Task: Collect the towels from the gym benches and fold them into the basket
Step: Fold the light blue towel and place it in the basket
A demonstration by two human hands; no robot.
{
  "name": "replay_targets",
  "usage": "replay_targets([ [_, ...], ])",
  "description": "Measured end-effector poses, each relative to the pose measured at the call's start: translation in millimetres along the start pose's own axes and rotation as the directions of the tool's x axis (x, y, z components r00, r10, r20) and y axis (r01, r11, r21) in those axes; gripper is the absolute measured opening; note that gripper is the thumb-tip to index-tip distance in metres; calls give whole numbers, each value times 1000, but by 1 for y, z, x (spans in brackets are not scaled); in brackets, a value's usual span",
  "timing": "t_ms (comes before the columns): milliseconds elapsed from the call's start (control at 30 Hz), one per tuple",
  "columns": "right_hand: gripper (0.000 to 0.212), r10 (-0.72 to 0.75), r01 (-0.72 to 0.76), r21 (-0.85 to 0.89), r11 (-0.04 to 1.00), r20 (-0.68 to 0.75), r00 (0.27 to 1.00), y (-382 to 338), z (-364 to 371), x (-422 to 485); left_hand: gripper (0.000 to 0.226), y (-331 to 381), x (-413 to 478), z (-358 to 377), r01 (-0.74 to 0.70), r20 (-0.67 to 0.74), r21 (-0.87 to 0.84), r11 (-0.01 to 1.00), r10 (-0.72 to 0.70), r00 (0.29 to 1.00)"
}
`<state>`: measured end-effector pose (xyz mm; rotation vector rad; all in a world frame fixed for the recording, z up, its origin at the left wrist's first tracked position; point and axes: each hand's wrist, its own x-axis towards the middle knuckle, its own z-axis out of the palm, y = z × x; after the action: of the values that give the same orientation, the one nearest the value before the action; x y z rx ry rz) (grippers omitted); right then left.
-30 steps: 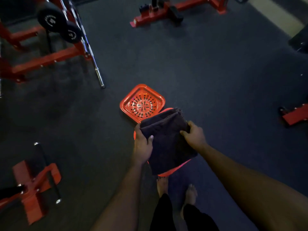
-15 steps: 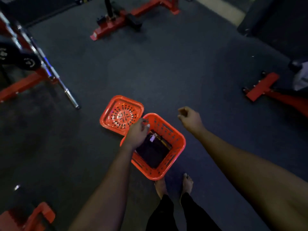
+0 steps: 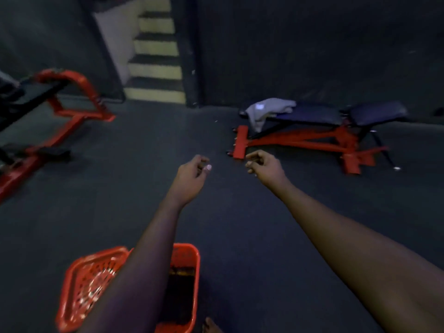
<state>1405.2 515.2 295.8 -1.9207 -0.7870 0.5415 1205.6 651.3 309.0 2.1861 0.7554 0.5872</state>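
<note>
Between towels: both hands, left hand (image 3: pixel 192 173) and right hand (image 3: pixel 264 165), loosely curled, grasping nothing; dark towel (image 3: pixel 179 301) in basket (image 3: pixel 192 260); next, likely fetching grey towel (image 3: pixel 266 110) off counter (image 3: pixel 317 114).

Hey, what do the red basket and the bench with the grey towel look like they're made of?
The red basket looks like moulded plastic, slightly glossy, with slotted walls. The bench has dark padded cushions, probably vinyl, on a red painted frame, likely metal tubing. The grey towel drapes softly over its end like cloth.

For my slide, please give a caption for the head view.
Both empty hands reach toward a grey towel on a bench; red basket behind.
</note>
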Motion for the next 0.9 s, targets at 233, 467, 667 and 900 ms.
replay_targets([
  [233, 13, 67, -47, 72, 996, -315, 947, 56, -194, -96, 18, 155, 9, 125, -267, 195, -68, 961, 275, 941],
  [467, 13, 160, -86, 154, 984, -565, 809, 120, -346, -223, 19, 290, -35, 262, -410, 372, -198, 891, 455, 809],
  [667, 18, 251, -130, 222, 966, -706, 662, 185, -443, -310, 19, 390, -66, 380, -478, 503, -316, 819, 572, 648],
  [900, 14, 395, -241, 317, 917, -806, 441, 258, -535, -382, 19, 477, -83, 529, -496, 624, -429, 755, 645, 441],
])
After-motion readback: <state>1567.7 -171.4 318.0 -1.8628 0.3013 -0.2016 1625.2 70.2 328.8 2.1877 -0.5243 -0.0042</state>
